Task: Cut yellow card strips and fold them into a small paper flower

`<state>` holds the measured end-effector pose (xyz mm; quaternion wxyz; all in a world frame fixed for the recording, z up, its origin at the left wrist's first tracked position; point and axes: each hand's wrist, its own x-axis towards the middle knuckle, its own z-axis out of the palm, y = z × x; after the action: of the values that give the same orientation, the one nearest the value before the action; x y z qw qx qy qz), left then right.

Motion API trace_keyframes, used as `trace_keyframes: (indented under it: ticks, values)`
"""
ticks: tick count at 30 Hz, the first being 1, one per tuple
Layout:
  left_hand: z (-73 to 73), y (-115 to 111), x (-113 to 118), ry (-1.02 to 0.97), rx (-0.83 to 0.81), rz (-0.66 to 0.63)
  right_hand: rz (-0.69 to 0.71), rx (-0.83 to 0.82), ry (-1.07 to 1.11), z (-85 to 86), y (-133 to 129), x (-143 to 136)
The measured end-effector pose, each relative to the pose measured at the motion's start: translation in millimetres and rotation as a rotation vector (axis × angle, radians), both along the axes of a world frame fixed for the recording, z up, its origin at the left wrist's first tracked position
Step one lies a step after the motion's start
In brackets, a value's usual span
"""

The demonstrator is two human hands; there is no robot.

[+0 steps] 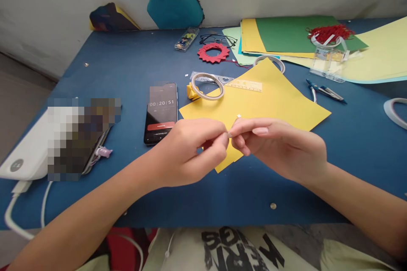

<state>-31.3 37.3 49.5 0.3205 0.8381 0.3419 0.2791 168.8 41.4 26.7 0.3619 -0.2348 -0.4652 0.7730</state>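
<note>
Above the yellow paper sheets (270, 97), my two hands meet at the fingertips. My left hand (200, 150) is closed in a pinch, thumb against the bent index finger. My right hand (282, 148) comes in from the other side, its fingers bent and pressed together, index tip touching the left fingertips. A tiny pale bit seems to sit where the tips meet, too small to name. Just beyond the fingers lies a small white scrap (239, 116) on the yellow paper. A tape roll (208, 86) rests by a folded yellow paper piece (192, 91) and a clear ruler (244, 85).
Left of the paper lies a phone (161, 114) showing a timer. A white power bank (38, 144) with cables is at far left. Behind are a red folded-paper ring (213, 53), glasses (219, 40), green paper (299, 34) and red string (330, 34). Pens (327, 92) lie right.
</note>
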Motion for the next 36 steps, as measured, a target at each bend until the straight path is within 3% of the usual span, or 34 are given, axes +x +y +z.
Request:
trace_keyframes:
  ticks: [6, 10, 17, 19, 23, 26, 36]
  values:
    - [-1.1, -1, 3, -0.191, -0.127, 0.194, -0.118, 0.195, -0.119, 0.3, -1, 2]
    - [-0.9, -3, 6, -0.291, -0.146, 0.164, -0.192, 0.337, -0.186, -1.2, -1, 4]
    - [-1.6, -7, 7, -0.308, -0.079, 0.202, -0.248, 0.353, -0.199, -7.1, 0, 4]
    - [-4.9, -6, 8, -0.275, -0.011, 0.232, -0.235, 0.37, -0.211, -8.0, 0, 4]
    - [-15.4, -3, 9, -0.128, 0.356, 0.318, -0.194, 0.421, -0.234, -9.0, -1, 5]
    - [-21.6, -1, 9, -0.048, 0.538, 0.296, -0.17, 0.439, -0.248, -10.4, -1, 5]
    - [-22.1, 2, 7, -0.027, 0.5, 0.189, -0.18, 0.463, -0.249, -13.7, 0, 4]
